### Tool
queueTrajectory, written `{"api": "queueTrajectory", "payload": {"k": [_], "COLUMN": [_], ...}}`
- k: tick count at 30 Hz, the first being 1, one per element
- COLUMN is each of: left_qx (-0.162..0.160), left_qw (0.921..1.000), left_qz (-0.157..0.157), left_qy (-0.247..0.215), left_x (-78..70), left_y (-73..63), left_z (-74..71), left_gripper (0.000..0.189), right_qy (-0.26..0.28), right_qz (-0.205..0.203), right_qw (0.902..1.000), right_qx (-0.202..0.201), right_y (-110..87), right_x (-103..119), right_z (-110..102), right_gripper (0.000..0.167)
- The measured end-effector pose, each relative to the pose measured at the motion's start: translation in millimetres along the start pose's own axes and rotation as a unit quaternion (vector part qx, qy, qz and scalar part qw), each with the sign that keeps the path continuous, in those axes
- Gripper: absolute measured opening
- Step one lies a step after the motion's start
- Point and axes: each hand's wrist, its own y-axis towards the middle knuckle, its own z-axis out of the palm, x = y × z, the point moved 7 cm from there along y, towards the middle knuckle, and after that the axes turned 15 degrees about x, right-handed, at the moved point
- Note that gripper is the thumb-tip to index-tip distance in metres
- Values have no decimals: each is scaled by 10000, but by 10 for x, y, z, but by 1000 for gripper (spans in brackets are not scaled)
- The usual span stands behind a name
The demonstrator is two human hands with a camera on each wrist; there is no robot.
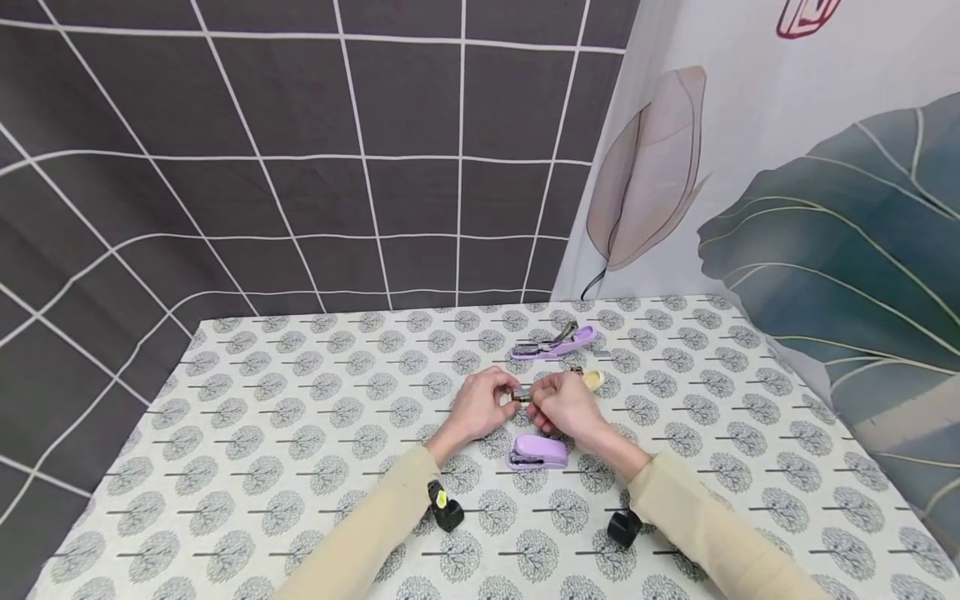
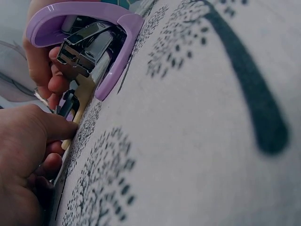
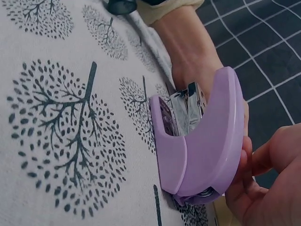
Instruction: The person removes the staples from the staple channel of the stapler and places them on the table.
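A pale yellow stapler [image 1: 594, 380] lies on the cloth between the two hands, swung open, its metal middle partly covered by fingers. My left hand [image 1: 477, 406] holds the front end of its base, thumb and fingers around the yellow base [image 2: 84, 92] in the left wrist view. My right hand [image 1: 567, 406] bends over the metal part, fingertips pinched together. A thin pale strip [image 2: 42, 98] shows at those fingertips; I cannot tell what it is. Just in front of the hands sits a purple stapler [image 1: 542, 450], closest to the right hand, its metal magazine [image 3: 190, 110] visible.
Behind the yellow stapler lies another purple stapler [image 1: 555, 342], opened wide with its metal parts raised. A tree-print cloth [image 1: 315, 500] covers the table. A dark grid curtain [image 1: 300, 200] hangs along the back, and a leaf-patterned curtain [image 1: 750, 167] at the right.
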Motion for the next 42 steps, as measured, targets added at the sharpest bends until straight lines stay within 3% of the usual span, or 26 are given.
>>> {"api": "queueTrajectory", "payload": {"k": [6,15,31,42], "left_qx": [-44,-104,-63,-11], "left_qw": [10000,9999,10000,10000], "left_qz": [-2,73,7,-55], "left_qy": [-21,24,55,56], "left_x": [-3,-19,-9,10], "left_y": [-2,-1,4,2], "left_z": [2,-4,-1,10], "left_gripper": [23,22,22,25], "right_qy": [-1204,-2030,-2096,-1650], "right_qz": [-473,-784,-1042,-980], "right_qw": [9912,9746,9715,9808], "right_qx": [-265,-523,-364,-347], "right_y": [23,22,24,3], "right_x": [84,131,141,145], "right_z": [24,28,52,33], "right_gripper": [4,15,15,13]}}
